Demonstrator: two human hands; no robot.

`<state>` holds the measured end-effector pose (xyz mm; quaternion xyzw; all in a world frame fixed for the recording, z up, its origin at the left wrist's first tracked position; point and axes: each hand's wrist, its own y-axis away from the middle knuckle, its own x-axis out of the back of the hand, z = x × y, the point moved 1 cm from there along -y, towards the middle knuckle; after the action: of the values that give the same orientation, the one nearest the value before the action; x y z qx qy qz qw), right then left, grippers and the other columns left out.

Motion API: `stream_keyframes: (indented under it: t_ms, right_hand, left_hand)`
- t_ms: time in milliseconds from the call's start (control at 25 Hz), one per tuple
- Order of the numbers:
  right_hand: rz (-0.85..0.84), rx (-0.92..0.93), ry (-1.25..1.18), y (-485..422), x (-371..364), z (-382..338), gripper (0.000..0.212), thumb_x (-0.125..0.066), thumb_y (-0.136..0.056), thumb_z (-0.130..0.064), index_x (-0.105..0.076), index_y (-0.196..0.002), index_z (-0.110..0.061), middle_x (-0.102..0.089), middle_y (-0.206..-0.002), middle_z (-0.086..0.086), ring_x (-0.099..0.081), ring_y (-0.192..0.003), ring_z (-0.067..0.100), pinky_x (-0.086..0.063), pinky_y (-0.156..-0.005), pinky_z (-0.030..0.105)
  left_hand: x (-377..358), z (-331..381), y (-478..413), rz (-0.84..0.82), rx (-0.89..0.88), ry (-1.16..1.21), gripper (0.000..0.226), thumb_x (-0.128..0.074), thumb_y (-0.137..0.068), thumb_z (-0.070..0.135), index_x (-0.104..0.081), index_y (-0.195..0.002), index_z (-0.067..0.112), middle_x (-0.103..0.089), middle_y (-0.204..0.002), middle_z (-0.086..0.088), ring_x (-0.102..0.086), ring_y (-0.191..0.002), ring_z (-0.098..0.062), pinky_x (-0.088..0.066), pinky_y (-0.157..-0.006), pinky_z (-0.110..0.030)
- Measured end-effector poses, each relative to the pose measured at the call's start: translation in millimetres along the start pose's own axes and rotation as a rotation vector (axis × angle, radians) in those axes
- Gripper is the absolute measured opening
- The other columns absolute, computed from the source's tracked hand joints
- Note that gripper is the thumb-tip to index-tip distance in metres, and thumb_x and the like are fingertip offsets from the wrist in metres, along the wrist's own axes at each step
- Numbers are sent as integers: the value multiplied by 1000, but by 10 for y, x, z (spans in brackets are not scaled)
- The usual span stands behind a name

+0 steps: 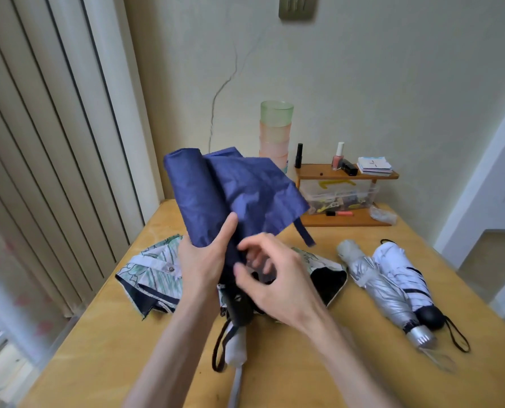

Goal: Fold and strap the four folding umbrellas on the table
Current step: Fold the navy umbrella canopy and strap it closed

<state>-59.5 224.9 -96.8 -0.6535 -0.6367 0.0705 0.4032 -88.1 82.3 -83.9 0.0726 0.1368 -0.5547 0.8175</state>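
The blue umbrella [239,189] is up in the air over the middle of the table [98,348], tipped a bit to the left; its cloth is partly rolled, with one big flap hanging loose on the right; its strap [305,234] dangles free from that flap

The left hand [199,260] grips the rolled part low down, fingers wrapped round the cloth and thumb lying straight up along it; the right hand [280,278] is just beside it, fingers bent with the tips at the bottom of the cloth; it is blurry, so I cannot tell if it pinches the cloth or only touches it

The umbrella's black handle [239,307] pokes down between the two wrists, and a black loop [220,346] hangs from it

Under the hands a leafy white and green umbrella [154,266] lies spread out and floppy on the table; on the right two rolled umbrellas lie side by side, touching: a silver one [383,290] and a white one with black lines [404,272]

At the back by the wall stand a stack of cups [275,134] and a little wooden shelf [345,172] with a pink bottle [338,157] on top and a clear box [339,195] under it
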Motion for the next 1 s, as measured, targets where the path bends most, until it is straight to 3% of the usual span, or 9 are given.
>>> stream_keyframes:
  t_ms: [120,280,400,480,560,640,720,840,1000]
  right_hand:
    - [-223,-89,-32,23,-42,69,43,-79,-89,-32,-58,-126,-36,-58,-104,-18,-63,-95,10,-50,-80,21]
    - [-330,-165,-80,-4,53,187,55,-73,-98,-31,-48,-144,-45,-59,-89,-26,-59,-78,2,-47,-79,23]
    - [-321,-154,-112,-11,129,352,56,-67,-104,-27,-46,-155,-41,-61,-139,-27,-55,-133,-1,-40,-115,27]
    - [-232,-201,-165,-2,174,455,57,-71,-102,-24,-49,-153,-40,-64,-140,-17,-54,-137,6,-36,-119,24]
    - [-95,-258,-208,15,207,552,47,-78,-97,-22,-60,-138,-33,-74,-118,-9,-65,-122,11,-43,-112,23]
    - [-31,-295,-236,30,237,653,33,-82,-92,-24,-66,-121,-27,-76,-111,-7,-70,-113,11,-50,-106,30]
    - [-71,-348,-294,28,253,675,27,-82,-92,-29,-69,-115,-22,-78,-101,-4,-74,-94,11,-54,-96,31]
    - [-186,-438,-385,24,243,640,23,-72,-99,-32,-70,-113,-14,-75,-85,14,-61,-62,12,-46,-65,26]
    - [-297,-498,-493,40,189,594,31,-63,-103,-40,-70,-112,-11,-75,-91,10,-56,-61,19,-41,-53,18]
  left_hand:
    - [-20,-2,19,-108,-42,124,53,-82,-88,47,-64,-133,24,-77,-122,1,-74,-115,-21,-57,-103,-49]
    - [-65,9,-48,-287,119,473,57,-57,-104,52,-54,-149,18,-67,-142,-9,-66,-129,-28,-50,-110,-46]
    - [-27,-60,-159,-367,175,523,53,-57,-108,39,-50,-153,11,-63,-147,-13,-60,-137,-30,-42,-118,-48]
    - [-14,-110,-256,-334,167,478,48,-63,-105,28,-54,-147,7,-65,-143,-14,-61,-135,-30,-38,-123,-51]
    - [-38,-128,-307,-268,166,438,43,-68,-101,21,-61,-139,2,-70,-137,-15,-65,-131,-29,-38,-123,-50]
    - [-70,-162,-331,-238,163,474,47,-71,-99,17,-59,-140,-2,-69,-137,-16,-65,-131,-28,-42,-121,-48]
    - [-67,-208,-347,-219,136,529,49,-72,-98,16,-58,-143,0,-68,-139,-15,-63,-133,-29,-43,-120,-48]
    - [-63,-188,-292,-188,146,553,46,-72,-97,19,-61,-140,8,-71,-135,-10,-66,-128,-27,-52,-110,-46]
    - [-67,-123,-228,-140,173,527,37,-73,-97,25,-66,-131,15,-77,-123,-5,-74,-114,-22,-59,-98,-41]
